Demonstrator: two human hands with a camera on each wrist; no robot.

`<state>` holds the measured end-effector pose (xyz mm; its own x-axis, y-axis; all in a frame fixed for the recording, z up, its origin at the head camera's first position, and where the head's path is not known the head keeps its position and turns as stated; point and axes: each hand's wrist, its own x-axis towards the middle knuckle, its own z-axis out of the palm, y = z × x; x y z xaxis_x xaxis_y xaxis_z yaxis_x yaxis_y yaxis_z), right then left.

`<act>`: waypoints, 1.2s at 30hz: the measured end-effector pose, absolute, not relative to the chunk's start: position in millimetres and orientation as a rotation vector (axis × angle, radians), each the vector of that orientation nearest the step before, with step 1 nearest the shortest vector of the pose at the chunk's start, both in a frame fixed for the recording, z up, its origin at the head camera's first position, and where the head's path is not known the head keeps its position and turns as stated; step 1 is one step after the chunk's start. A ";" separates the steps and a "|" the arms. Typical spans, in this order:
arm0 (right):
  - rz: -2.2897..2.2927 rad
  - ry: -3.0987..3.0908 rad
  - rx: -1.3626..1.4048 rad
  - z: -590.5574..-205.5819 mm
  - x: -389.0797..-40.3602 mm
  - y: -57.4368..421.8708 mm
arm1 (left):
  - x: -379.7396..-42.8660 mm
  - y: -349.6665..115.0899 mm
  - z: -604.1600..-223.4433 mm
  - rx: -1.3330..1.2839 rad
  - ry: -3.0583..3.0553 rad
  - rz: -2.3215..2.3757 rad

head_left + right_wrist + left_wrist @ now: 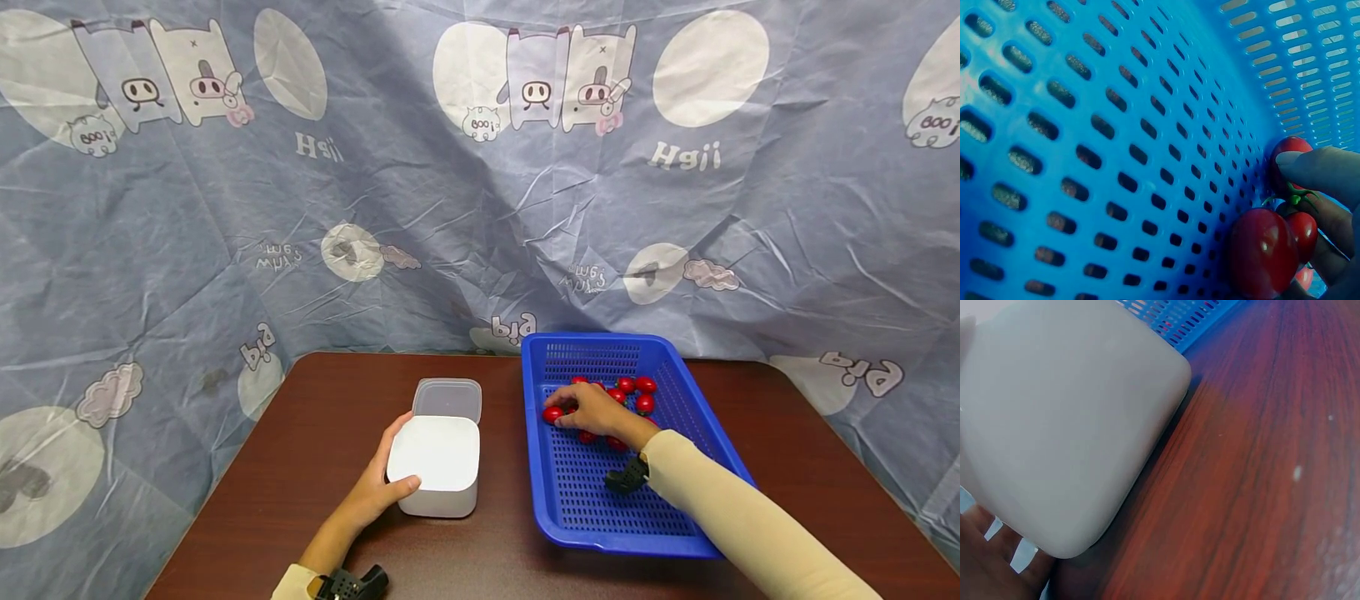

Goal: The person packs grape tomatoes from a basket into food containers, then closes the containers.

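On the left, my left hand (375,482) grips a square white plastic container (442,503), its thumb over the near rim and its fingers along the left side. The container's smooth wall (1079,425) fills much of the left wrist view. My right hand (588,408) reaches down into a blue perforated basket (550,517). It pinches a red cherry tomato (1290,156) between thumb and fingers near the basket's left wall. Closer to the right wrist camera lies a larger-looking cherry tomato (1262,253) beside that hand, with a green stem visible behind it.
Several more cherry tomatoes (645,403) lie in the basket around the right hand. A translucent lid (447,397) is just behind the white container. Everything stands on a dark reddish-brown table (337,392), backed by a grey-blue printed cloth (420,208).
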<state>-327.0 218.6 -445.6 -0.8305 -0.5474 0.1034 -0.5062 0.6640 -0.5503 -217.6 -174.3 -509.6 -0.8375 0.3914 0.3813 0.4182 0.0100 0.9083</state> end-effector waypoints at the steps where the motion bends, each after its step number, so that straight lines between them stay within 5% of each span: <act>1: -0.885 2.806 -0.887 -445.9 -327.1 218.7 | -217.7 -174.2 -509.7 -0.894 -2.213 -2.012; 36: -1.030 2.867 -0.804 -432.5 -331.1 219.6 | -215.5 -172.6 -507.9 -0.900 -2.202 -1.988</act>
